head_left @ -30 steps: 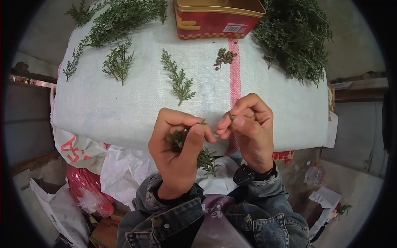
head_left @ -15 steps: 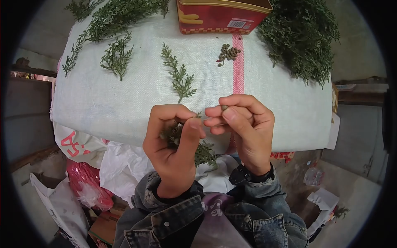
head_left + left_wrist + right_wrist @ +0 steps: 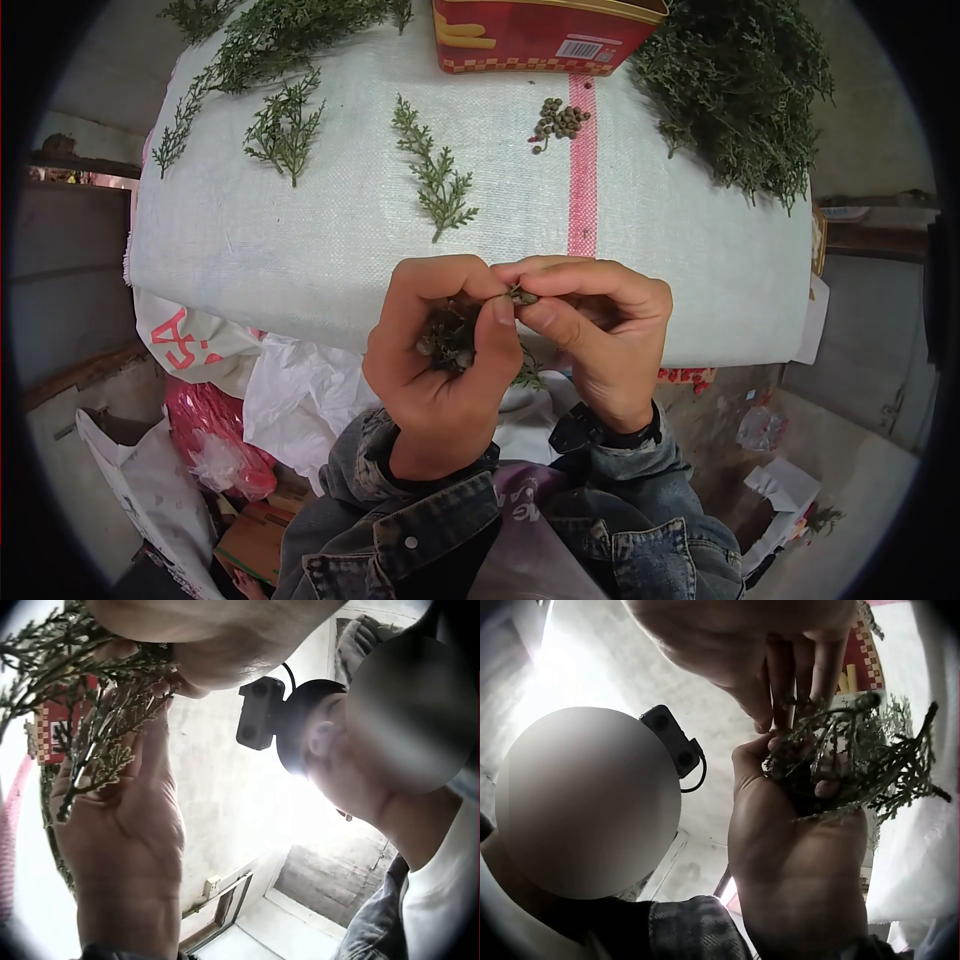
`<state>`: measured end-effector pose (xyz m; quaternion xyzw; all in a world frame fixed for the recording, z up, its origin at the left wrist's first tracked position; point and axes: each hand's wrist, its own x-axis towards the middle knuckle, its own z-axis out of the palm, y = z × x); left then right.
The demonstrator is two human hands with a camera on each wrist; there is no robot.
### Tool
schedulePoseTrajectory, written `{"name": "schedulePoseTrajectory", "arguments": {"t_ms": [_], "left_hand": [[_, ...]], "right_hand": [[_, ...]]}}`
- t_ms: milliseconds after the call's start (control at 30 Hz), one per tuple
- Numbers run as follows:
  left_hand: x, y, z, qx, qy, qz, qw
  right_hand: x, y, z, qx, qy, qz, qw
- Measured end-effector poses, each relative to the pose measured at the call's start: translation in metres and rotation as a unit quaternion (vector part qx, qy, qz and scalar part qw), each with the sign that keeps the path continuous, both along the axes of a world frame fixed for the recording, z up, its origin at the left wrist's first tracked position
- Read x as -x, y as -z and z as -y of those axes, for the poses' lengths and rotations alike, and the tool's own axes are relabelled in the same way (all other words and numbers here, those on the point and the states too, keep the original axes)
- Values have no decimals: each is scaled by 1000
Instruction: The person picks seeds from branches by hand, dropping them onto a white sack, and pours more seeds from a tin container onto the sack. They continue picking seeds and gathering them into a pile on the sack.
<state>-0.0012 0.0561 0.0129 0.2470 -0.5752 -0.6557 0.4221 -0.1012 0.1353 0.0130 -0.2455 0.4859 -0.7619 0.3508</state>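
In the head view my left hand curls round a leafy evergreen sprig, its thumb and index finger pinching a thin tip of it. The leafy ends stick out past the palm, as the left wrist view shows of the sprig. My right hand meets the left at the fingertips. Its thumb and index finger pinch a small round green cone right at the sprig's tip. Beyond the hands, a single cut sprig and a little pile of round brown cones lie on the white woven sack.
A red biscuit tin stands at the far edge. Beside it on the right is a big heap of evergreen branches; more branches lie at the far left. White plastic and a red bag sit below the sack's near edge.
My right hand, holding a small round cone, was apart from the left a second ago; now their fingertips meet. The left hand keeps its sprig. The head view has shifted slightly.
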Motion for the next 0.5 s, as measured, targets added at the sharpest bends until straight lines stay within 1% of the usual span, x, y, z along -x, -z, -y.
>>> {"name": "schedulePoseTrajectory", "arguments": {"t_ms": [67,233,333,400,500], "left_hand": [[-3,1,0,-6,13,-23,1000],[-2,1,0,-32,12,-30,999],[-4,1,1,-48,29,-36,998],[-6,3,2,-42,28,-32,998],[-5,4,4,-27,26,-27,999]], "right_hand": [[-1,-3,-1,-10,2,7,1000],[-2,-7,-2,-32,6,17,999],[-2,-6,-1,-37,5,9,999],[-3,-5,0,-43,7,-9,999],[-3,-4,0,-44,8,1,999]]}}
